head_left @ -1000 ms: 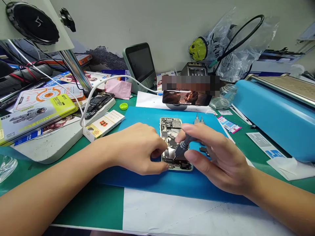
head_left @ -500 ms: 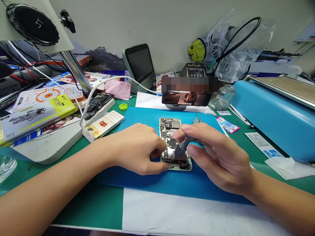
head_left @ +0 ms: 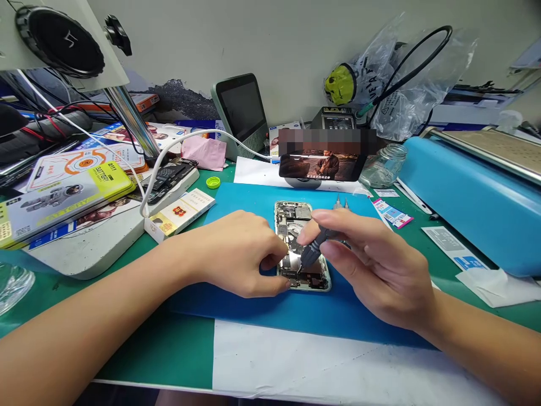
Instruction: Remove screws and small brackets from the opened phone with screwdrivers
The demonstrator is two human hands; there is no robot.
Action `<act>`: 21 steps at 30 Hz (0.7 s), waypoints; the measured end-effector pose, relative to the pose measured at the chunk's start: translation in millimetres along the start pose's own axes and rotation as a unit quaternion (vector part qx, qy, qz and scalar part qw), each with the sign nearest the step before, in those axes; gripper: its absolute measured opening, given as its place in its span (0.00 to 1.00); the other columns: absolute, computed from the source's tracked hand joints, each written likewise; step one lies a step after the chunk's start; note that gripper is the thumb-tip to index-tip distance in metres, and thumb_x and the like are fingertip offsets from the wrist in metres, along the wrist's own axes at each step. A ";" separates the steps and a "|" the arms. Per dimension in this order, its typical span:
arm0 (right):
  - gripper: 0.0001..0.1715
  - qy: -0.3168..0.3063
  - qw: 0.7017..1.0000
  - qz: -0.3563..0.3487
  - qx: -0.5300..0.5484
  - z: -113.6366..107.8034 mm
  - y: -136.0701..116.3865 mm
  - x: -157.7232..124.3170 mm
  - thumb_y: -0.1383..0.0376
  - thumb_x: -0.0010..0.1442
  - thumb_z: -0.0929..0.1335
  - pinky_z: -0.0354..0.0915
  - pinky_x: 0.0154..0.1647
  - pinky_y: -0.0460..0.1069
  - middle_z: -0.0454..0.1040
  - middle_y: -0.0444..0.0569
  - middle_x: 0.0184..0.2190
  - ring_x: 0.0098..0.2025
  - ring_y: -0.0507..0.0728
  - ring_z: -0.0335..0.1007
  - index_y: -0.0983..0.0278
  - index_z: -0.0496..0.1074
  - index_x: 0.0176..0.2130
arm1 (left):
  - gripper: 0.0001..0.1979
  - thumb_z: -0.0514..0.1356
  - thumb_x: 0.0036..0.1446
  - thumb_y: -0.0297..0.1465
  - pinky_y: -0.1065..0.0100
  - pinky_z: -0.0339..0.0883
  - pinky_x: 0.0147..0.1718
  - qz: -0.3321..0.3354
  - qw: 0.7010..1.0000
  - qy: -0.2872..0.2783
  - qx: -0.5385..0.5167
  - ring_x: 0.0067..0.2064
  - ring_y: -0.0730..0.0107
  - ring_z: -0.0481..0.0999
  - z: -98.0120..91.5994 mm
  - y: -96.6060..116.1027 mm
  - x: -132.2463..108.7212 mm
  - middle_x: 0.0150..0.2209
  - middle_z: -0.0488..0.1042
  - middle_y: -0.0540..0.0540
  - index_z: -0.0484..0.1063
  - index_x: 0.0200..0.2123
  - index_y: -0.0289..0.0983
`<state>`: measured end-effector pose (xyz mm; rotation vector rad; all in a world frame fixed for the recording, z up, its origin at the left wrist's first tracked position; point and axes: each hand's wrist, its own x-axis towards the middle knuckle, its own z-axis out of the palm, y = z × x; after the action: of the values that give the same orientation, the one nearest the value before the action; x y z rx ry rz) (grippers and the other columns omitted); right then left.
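An opened phone (head_left: 296, 223) with its boards bare lies on a blue mat (head_left: 253, 197). My left hand (head_left: 236, 254) grips the phone's left edge near its lower end, thumb and fingers curled round it. My right hand (head_left: 372, 265) holds a small grey screwdriver (head_left: 315, 248) in a pinch. The screwdriver's tip points down onto the lower part of the phone's inside, beside a shiny metal plate (head_left: 291, 261).
A second phone (head_left: 321, 166) playing video stands behind the mat. Beside it are a glass jar (head_left: 386, 166) and a small screen (head_left: 243, 110). A blue machine (head_left: 469, 197) fills the right. Boxes (head_left: 63, 194), a cigarette pack (head_left: 180, 211) and a white cable (head_left: 169, 152) lie left.
The screwdriver's tip has shifted slightly up and left over the phone's inside. My left hand has stayed on the phone's edge.
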<state>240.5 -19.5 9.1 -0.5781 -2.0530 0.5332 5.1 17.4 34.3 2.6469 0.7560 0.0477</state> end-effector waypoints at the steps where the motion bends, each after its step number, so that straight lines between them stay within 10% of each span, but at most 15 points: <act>1: 0.31 0.000 1.000 -0.008 0.000 0.2 0.7 0.6 0.74 0.72 0.68 0.76 0.60 0.57 0.82 0.46 0.53 0.51 0.57 0.81 0.48 0.69 0.67 | 0.13 0.64 0.60 0.38 0.63 0.52 0.28 -0.001 1.000 0.000 0.000 0.25 0.71 0.66 0.0 0.0 0.2 0.23 0.73 0.54 0.70 0.26 0.40; 21: 0.31 -0.015 1.000 -0.014 0.013 -1.2 0.2 3.6 0.75 0.73 0.66 0.75 0.58 0.55 0.82 0.46 0.51 0.54 0.57 0.79 0.49 0.70 0.66 | 0.14 0.63 0.61 0.40 0.63 0.52 0.27 0.002 1.000 0.001 0.001 0.25 0.72 0.65 1.0 -0.5 -0.3 0.23 0.72 0.55 0.69 0.25 0.40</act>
<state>239.9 -17.0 11.9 -0.5279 -2.0771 0.5540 4.7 17.3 33.3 2.6506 0.7532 0.0513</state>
